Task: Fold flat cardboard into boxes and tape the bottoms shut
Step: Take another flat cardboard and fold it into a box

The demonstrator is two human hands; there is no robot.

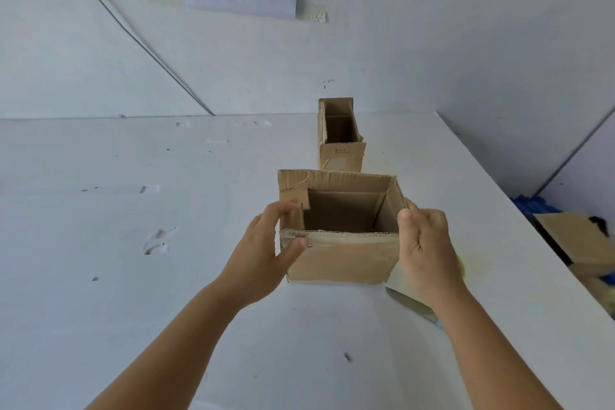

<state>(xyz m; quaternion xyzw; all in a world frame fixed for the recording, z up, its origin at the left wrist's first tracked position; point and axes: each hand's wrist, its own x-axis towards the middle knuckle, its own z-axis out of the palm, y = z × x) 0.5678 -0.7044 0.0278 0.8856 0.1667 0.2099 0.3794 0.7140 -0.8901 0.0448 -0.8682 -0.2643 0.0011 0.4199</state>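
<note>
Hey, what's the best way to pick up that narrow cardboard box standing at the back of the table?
Take the narrow box by its two long side walls near the rim, coming from above. It stands upright with its top open, and its narrow width suits one hand spanning it.

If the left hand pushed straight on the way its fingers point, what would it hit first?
The left hand already touches the near box, fingers pointing right along its left wall. It would likely press that wall inward; the far box sits well behind.
</note>
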